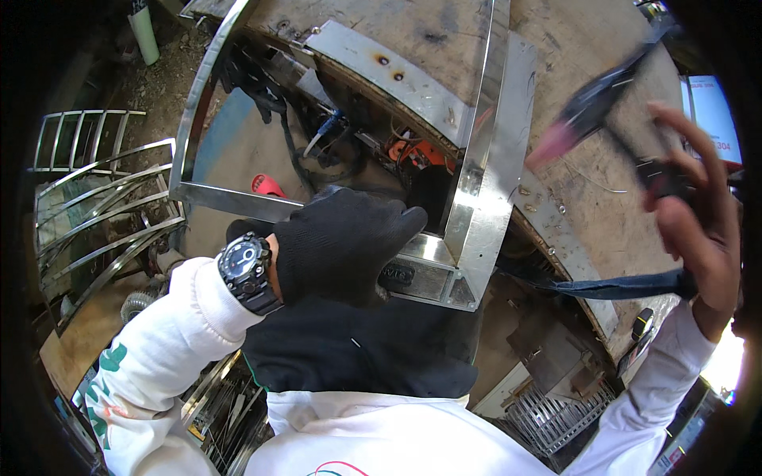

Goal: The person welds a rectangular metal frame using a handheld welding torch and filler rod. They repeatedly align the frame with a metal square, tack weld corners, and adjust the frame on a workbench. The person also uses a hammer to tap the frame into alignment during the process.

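Note:
My left hand [345,242], in a black knit glove, is closed over the near bar of a shiny metal frame [238,201], close to its right corner. Against that corner sits a metal square [464,287] with a dark badge, its long blade running away along the frame's right bar. The glove hides part of both. Raised at the right, my bare right hand [698,202] holds a TIG welding torch [583,107], blurred by motion, with a pink nozzle pointing down left. A dark blue sleeved cable [611,287] hangs from this hand toward the frame.
A worn wooden workbench [603,206] with metal edge strips lies under the frame. Barred metal frames [103,214] stand at the left. Dark cables and an orange tool [421,151] show through the frame opening. A red object [267,186] lies on the floor.

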`<state>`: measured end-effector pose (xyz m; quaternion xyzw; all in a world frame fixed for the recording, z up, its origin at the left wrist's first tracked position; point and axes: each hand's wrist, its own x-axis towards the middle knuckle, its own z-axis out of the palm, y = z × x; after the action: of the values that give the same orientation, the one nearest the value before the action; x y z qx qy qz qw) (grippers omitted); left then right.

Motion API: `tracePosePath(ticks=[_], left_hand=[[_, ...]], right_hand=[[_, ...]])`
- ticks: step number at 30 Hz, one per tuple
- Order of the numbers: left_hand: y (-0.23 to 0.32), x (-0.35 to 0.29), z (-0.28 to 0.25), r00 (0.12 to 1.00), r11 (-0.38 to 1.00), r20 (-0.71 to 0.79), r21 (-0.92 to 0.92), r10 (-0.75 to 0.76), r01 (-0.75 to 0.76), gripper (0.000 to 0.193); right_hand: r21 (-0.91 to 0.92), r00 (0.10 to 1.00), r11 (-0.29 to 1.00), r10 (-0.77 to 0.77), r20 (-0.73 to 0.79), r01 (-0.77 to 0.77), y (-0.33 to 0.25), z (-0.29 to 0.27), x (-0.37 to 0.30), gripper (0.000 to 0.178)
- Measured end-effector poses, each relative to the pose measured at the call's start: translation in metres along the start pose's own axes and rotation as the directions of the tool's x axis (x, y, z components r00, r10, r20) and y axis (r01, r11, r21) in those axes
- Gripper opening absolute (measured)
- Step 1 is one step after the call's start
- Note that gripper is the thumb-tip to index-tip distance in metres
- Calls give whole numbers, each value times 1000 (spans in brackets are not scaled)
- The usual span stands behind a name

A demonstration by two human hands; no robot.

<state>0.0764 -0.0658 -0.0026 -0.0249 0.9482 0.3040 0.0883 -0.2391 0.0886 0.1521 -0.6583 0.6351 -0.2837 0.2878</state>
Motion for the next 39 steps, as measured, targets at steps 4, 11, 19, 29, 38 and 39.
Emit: tracePosePath(ticks=[4, 11, 19, 29, 38, 39], left_hand=[[1, 1, -2, 999, 999, 42, -29, -16, 18, 71], [-1, 1, -3, 1000, 998, 15, -49, 27, -26, 81], [-1, 2, -2, 999, 997, 28, -73, 29, -27, 86], [-3, 0, 2, 999, 996, 5, -75, 42, -41, 91], [0, 4, -1, 999, 994, 1, -102, 46, -46, 87], [0, 3, -1, 999, 995, 12, -99, 34, -32, 86]], right_hand=[[-102, 906, 994, -3, 423, 51, 4, 33, 44, 61], [-279, 836, 952, 52, 546, 123, -10, 53, 77, 57], [-419, 834, 907, 195, 516, 47, -22, 56, 76, 54], [-354, 867, 916, 13, 497, 189, -12, 58, 61, 56], [-346, 859, 921, 27, 511, 177, -11, 56, 60, 54], [-329, 857, 931, 36, 514, 158, -10, 56, 60, 54]])
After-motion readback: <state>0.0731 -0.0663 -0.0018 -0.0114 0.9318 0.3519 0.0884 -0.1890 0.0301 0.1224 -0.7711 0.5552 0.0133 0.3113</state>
